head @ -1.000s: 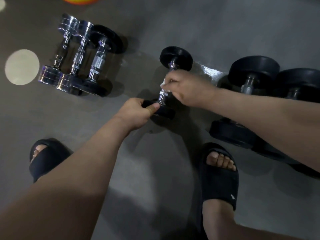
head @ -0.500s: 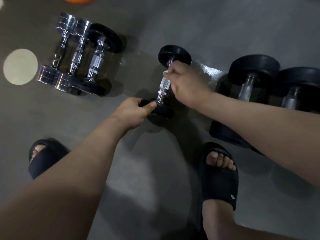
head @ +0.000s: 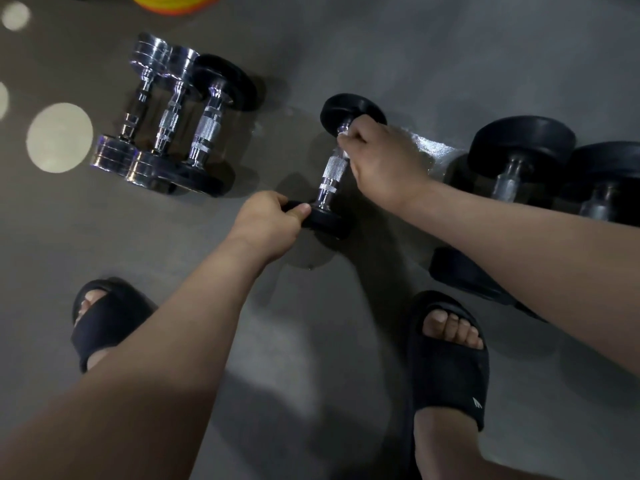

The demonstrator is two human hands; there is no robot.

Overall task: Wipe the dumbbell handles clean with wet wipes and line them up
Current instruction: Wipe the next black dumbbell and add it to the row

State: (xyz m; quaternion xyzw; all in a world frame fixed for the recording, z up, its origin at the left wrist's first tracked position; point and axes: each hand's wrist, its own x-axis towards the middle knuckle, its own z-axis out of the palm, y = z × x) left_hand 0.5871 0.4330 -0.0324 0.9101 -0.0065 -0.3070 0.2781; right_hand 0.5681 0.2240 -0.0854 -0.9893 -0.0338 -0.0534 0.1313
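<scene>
The right hand (head: 384, 161) is curled over the far part of a small dumbbell (head: 327, 194). Its fingers pinch a white wet wipe (head: 343, 135) against the bar just below the far plate. The left hand (head: 268, 221) grips the rim of the near plate, thumb on top.

The dumbbell lies on the grey floor (head: 311, 46) in the middle of the view. Its long axis runs away from the person, with the far end leaning a little right. Its handle (head: 335, 168) is chrome with a knurled centre band, and the end plates are round and matte black.

Well apart to the left, three dumbbells (head: 171, 121) lie side by side, touching and parallel: two all chrome, one black-ended. To the right lie two larger black-plated dumbbells (head: 512, 157), side by side. Between them and the right hand is a glossy patch (head: 427, 147), possibly wet floor.
</scene>
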